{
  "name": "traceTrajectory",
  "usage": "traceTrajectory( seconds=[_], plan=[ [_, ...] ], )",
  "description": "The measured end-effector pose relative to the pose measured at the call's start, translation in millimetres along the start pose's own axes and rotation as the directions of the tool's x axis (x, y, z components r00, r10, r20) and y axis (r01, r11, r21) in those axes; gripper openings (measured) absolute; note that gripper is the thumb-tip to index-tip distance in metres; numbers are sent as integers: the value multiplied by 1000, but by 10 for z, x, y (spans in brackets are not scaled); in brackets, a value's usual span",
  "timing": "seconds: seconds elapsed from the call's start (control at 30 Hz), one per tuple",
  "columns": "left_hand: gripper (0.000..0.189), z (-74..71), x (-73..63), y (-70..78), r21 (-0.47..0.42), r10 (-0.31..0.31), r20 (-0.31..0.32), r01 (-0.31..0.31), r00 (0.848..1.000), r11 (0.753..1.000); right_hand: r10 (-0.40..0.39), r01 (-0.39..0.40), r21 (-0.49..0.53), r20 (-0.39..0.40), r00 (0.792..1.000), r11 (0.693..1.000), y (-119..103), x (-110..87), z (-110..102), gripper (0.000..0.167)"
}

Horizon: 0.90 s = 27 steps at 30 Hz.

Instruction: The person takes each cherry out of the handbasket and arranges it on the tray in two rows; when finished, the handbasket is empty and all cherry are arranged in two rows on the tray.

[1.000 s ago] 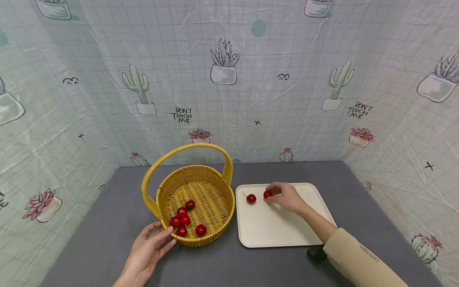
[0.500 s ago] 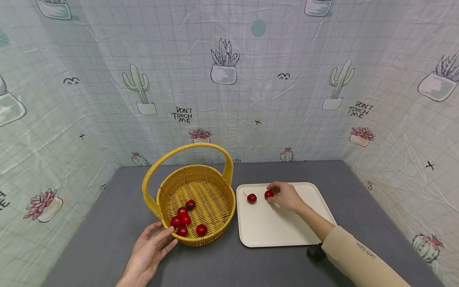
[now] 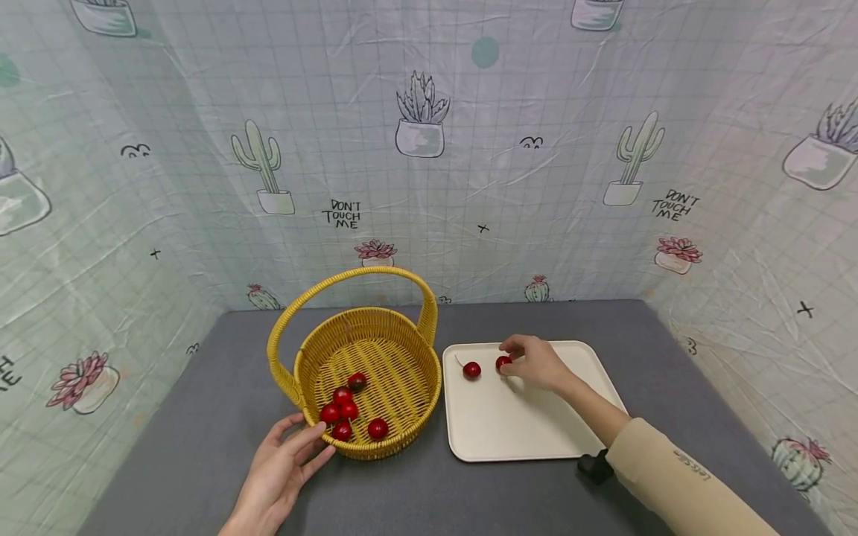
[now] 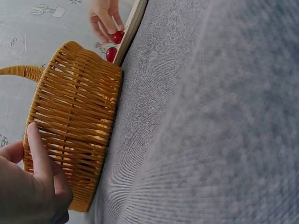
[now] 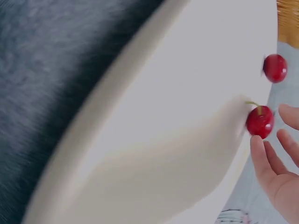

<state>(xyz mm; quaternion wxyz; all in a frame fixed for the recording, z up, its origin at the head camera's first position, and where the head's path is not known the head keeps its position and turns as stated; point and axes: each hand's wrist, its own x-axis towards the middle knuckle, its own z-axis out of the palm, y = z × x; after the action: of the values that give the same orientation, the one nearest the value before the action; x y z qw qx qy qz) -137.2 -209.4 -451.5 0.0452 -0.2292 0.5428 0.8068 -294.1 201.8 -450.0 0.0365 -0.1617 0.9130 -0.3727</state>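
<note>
My left hand [image 3: 278, 465] holds the near-left rim of a yellow woven basket [image 3: 402, 439], its fingertips at the rim and outer wall. In the left wrist view, a finger lies along the basket's [image 4: 74, 107] side. Several red cherries [image 3: 378, 429] lie inside, mostly at the near left. On a cream tray [image 3: 503, 439], my right hand [image 3: 536, 365] is at a cherry [image 3: 503, 364] with a stem. The right wrist view shows one fingertip touching this cherry [image 5: 259, 122], while the other fingers stand apart from it. A second stemmed cherry [image 3: 472, 370] rests to its left.
The basket's tall arched handle [image 3: 348, 275] rises over it. The tray stands just right of the basket on a grey cloth surface [image 3: 402, 499]. A printed cloth backdrop [image 3: 482, 179] surrounds the back and sides. A black strap piece [image 3: 595, 467] sits at the right wrist.
My right fingers have spread from the cherry, which stays on the tray near the same spot. The left hand keeps its place at the basket.
</note>
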Motion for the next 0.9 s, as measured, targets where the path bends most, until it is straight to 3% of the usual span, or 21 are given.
traceTrajectory(
  seconds=[0.33,0.57,0.67,0.9],
  plan=[
    [44,4,6,-9,6,10,-16,-10,1000,1000,-144,145,41,-20,989,989,-350,-63,-14,26],
    [39,64,10,-7,14,44,-23,-43,999,999,-220,219,144,-6,975,965,-706,-106,69,20],
    [39,65,10,-9,17,43,-25,-42,999,999,-287,278,179,30,957,944,-839,-111,138,17],
    [38,50,-1,-7,10,37,-38,-37,999,999,-427,392,203,169,889,897,-1130,-98,298,15]
  ],
)
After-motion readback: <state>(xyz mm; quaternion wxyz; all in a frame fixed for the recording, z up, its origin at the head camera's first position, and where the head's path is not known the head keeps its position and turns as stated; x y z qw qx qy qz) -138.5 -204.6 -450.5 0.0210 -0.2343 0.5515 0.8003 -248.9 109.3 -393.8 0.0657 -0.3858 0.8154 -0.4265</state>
